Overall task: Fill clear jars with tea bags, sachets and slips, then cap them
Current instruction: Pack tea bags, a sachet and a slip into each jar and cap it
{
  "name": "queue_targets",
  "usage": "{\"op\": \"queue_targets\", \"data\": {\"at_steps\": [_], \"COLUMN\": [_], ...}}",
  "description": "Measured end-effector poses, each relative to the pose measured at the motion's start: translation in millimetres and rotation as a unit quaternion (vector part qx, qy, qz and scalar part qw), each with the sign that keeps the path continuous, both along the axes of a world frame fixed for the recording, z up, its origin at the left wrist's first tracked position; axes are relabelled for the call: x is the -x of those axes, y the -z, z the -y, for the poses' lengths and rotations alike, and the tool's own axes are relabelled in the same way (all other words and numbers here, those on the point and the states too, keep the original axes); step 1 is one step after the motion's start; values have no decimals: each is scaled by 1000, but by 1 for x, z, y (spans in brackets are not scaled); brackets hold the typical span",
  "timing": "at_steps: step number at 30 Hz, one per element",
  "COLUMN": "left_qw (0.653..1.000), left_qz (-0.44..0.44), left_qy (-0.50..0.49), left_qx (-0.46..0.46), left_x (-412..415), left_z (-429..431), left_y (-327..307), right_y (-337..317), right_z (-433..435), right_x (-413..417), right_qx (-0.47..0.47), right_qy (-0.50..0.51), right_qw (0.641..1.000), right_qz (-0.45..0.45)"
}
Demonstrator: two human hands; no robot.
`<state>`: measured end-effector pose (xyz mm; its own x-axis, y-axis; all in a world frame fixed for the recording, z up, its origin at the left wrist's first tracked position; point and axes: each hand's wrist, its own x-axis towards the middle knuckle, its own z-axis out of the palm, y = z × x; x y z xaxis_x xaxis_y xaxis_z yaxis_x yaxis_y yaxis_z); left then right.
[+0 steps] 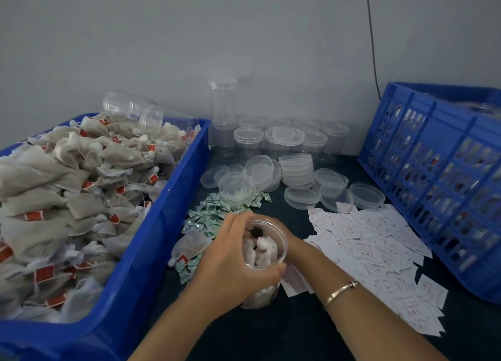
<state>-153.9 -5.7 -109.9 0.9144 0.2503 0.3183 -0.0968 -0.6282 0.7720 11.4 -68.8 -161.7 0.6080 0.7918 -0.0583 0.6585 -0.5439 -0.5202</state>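
1. Your left hand (233,255) grips the clear round plastic jar (261,297) at its open mouth. The thumb lies across the near rim and the fingers curl over the far rim.
2. Your right hand (294,242) is against the jar at its 3 o'clock side. The jar hides most of it, so I cannot tell if its fingers are closed. A thin gold-coloured bracelet (341,290) sits round that wrist.
3. The jar is upright between your two hands, over the dark table (271,333). Soft white mesh tea bags (261,249) fill it almost to the rim.
4. At 9 o'clock from the jar, a deep smooth blue plastic bin (151,225) holds a heap of grey-white gauze bags with red paper tags (67,184).
5. At 11 o'clock, small crinkled green-and-white sachets (206,219) lie in a loose pile, just beside your left hand.
6. At 3 o'clock, flat white paper slips with red print (379,246) lie spread and overlapping.
7. At 12 to 1 o'clock there are shallow clear round lids (298,168), some stacked. Behind them stand capped empty clear jars (249,141).
8. At 2 o'clock stands a blue lattice plastic crate (433,176).
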Motion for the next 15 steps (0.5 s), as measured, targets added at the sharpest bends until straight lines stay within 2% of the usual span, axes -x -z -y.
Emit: {"op": "queue_targets", "data": {"at_steps": [1, 4, 9, 12, 15], "left_qw": [1000, 1000, 1000, 1000, 1000], "left_qz": [2, 1, -2, -9, -14], "left_qy": [-2, 0, 7, 6, 2], "left_qx": [0, 1, 6, 9, 14], "left_x": [0, -1, 0, -1, -2], "left_z": [0, 2, 0, -1, 0], "left_y": [0, 0, 3, 4, 3], "right_y": [-1, 0, -2, -19, -55], "right_z": [0, 5, 13, 23, 38], "right_x": [1, -1, -3, 3, 15], "right_qx": [-4, 23, -29, -137, -300], "right_qy": [20, 12, 53, 90, 119], "right_qw": [1000, 996, 997, 986, 943], "right_qz": [-7, 86, 52, -15, -87]}}
